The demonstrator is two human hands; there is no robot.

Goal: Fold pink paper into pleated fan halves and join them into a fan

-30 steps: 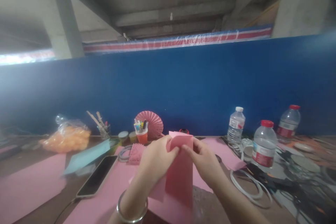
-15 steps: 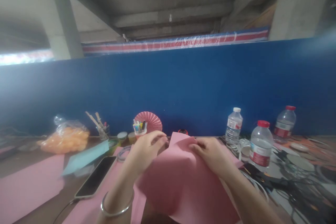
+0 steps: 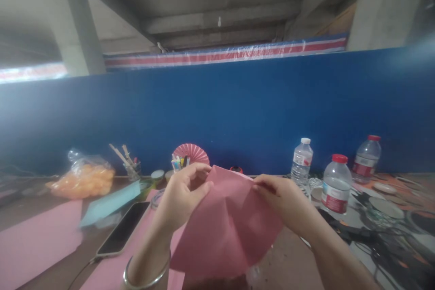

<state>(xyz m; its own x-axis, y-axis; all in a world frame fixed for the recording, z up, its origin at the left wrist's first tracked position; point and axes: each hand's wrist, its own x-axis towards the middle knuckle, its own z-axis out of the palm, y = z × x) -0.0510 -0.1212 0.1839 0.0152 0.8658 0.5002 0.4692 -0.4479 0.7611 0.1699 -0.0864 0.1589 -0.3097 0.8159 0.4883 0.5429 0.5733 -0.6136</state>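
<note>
A creased sheet of pink paper [image 3: 224, 231] is held up above the table between my two hands. My left hand [image 3: 185, 190], with a silver bangle [image 3: 146, 281] on its wrist, pinches the paper near its upper left corner. At the upper right edge, my right hand [image 3: 280, 195] grips the sheet between thumb and fingers. Fold lines fan out from near the paper's upper middle, and its lower edge hangs free. Under my left forearm lies more pink paper [image 3: 118, 263], beside a phone [image 3: 124, 229].
A bag of orange items [image 3: 83, 179], a blue-green sheet [image 3: 110, 204] and a pink sheet [image 3: 41, 240] lie left. Behind my hands stand a pen cup [image 3: 178, 163] and a pleated pink paper fan [image 3: 192, 152]. Bottles [image 3: 336, 186], tape rolls and cables crowd the right.
My left hand has closed on the paper's upper left corner. The right hand has shifted slightly right, and the sheet's lower right part has swung up and inward, baring the table there.
</note>
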